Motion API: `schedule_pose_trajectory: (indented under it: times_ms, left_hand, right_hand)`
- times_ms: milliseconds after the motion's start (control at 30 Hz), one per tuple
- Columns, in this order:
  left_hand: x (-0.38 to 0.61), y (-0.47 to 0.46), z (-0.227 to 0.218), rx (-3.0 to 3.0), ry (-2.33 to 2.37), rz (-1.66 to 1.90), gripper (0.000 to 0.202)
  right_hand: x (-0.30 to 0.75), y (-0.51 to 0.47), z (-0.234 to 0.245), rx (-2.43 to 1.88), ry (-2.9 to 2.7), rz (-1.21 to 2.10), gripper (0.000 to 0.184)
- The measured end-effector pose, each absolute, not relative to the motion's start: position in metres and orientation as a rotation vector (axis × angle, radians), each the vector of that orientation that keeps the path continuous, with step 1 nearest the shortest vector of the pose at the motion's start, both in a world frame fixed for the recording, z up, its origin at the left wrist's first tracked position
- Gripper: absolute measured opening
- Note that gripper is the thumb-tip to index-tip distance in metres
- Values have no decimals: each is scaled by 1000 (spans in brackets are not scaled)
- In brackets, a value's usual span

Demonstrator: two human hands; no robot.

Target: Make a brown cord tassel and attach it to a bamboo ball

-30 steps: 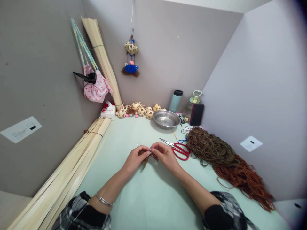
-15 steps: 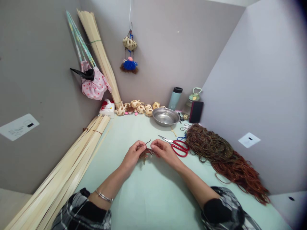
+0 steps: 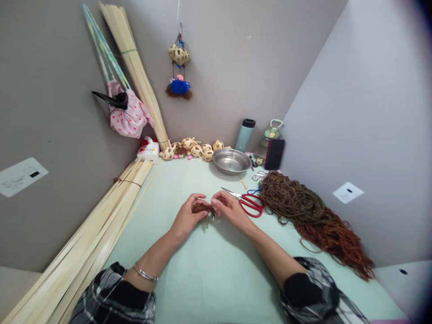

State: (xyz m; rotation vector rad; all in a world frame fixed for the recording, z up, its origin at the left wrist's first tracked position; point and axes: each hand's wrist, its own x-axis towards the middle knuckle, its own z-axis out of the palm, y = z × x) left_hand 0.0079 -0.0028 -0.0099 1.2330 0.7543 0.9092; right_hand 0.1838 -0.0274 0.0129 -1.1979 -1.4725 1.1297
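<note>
Over the pale green table, a small bundle of brown cords [image 3: 201, 209] with loose frayed ends lies between my two hands. My left hand [image 3: 186, 217] holds it from the left, with the thumb below and the fingers curved above. On the right end of the bundle, my right hand [image 3: 230, 210] pinches dark strands between thumb and fingertips. Red-handled scissors [image 3: 251, 205] lie just right of my right hand, their blades pointing to the far left. Exactly which strands are gripped is partly hidden by the fingers.
A heap of brown and rust cord [image 3: 297, 202] runs along the right side. Behind stand a metal bowl [image 3: 232, 162], woven balls [image 3: 197, 150], a tumbler [image 3: 245, 135] and a phone [image 3: 274, 154]. Long pale strips [image 3: 84, 238] lie left; a ball ornament [image 3: 179, 72] hangs behind.
My left fingers have lifted and spread over the bundle, which now shows more inside that hand. The upright cord end between the hands no longer shows. The view has shifted slightly.
</note>
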Motion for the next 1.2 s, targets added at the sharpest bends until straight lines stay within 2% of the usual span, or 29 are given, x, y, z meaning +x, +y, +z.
schedule_pose_trajectory:
  times_ms: [233,500,800,1067,1200]
  left_hand:
    - [10,-4,-10,1280,803,1014,48]
    - [6,0,-9,1306,888,1161,51]
    - [6,-4,-1,1391,913,1179,49]
    - [-9,10,2,1343,1090,1371,29]
    - [-9,5,6,1292,1001,1320,29]
  right_hand:
    - [181,-27,8,-1194,-1502,1184,17]
    - [179,-32,14,-1134,-1584,958,6]
    - [175,-31,10,-1155,-1451,1063,13]
    - [179,-36,16,-1157,-1644,568,6]
    - [177,-42,18,-1132,-1858,332,12]
